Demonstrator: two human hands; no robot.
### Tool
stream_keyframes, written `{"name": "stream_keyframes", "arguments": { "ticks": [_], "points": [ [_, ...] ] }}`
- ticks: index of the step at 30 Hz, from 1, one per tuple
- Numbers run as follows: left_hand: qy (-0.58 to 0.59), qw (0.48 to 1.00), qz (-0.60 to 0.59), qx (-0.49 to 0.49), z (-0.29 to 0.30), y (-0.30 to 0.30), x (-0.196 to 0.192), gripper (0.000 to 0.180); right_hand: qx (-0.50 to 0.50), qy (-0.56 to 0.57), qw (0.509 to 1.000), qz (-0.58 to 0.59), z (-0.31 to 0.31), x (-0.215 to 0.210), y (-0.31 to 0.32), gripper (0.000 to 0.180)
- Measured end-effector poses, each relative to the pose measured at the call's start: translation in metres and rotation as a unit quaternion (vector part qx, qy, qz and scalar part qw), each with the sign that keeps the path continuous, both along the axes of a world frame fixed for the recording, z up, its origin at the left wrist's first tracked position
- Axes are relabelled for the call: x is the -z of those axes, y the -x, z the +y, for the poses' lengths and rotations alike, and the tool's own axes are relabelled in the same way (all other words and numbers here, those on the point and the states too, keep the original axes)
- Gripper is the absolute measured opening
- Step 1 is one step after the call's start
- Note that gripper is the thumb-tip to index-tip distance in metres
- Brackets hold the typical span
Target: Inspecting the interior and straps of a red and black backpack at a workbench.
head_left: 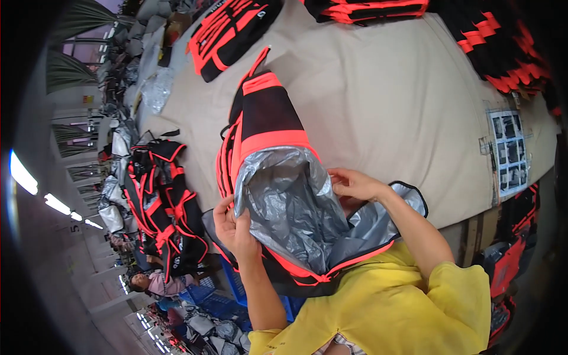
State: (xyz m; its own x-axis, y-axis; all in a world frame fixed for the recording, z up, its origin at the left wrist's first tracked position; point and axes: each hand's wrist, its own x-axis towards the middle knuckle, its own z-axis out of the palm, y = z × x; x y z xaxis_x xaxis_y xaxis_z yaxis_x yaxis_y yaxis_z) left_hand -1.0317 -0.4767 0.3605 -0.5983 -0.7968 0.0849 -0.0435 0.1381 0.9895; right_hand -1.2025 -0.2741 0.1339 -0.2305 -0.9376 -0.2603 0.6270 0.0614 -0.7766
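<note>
A black and bright coral backpack (273, 112) lies on the cloth-covered table, its unzipped mouth facing me. Crinkled silver lining (284, 201) shows inside, and the lining-faced flap (378, 228) is folded down against my yellow shirt. My left hand (235, 229) is closed on the left rim of the opening, thumb and fingers pinching the edge. On the opposite rim, my right hand (354, 184) is closed with its fingertips at the lining's edge; part of its grip is hidden behind the fabric. Between them the mouth stands spread wide.
A finished-looking backpack (234, 38) lies at the far left of the beige table cloth (384, 100). Stacked black and coral pieces (491, 44) sit at the far right, near a taped photo sheet (510, 151). More bags (163, 201) hang at left, above blue crates (207, 299). A person (157, 283) is beyond.
</note>
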Motion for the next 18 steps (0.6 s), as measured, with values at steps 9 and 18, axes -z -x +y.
{"name": "stream_keyframes", "arguments": {
  "ticks": [9, 18],
  "points": [
    [-0.003, 0.993, 0.122, -0.009, -0.004, -0.026, -0.036, 0.045, 0.103, -0.137, 0.934, 0.312, -0.078, -0.087, -0.038, 0.065],
    [0.075, 0.989, 0.075, -0.102, -0.029, -0.065, -0.039, 0.037, 0.227, -0.199, 0.886, 0.352, -0.065, -0.069, -0.022, 0.034]
  ]
}}
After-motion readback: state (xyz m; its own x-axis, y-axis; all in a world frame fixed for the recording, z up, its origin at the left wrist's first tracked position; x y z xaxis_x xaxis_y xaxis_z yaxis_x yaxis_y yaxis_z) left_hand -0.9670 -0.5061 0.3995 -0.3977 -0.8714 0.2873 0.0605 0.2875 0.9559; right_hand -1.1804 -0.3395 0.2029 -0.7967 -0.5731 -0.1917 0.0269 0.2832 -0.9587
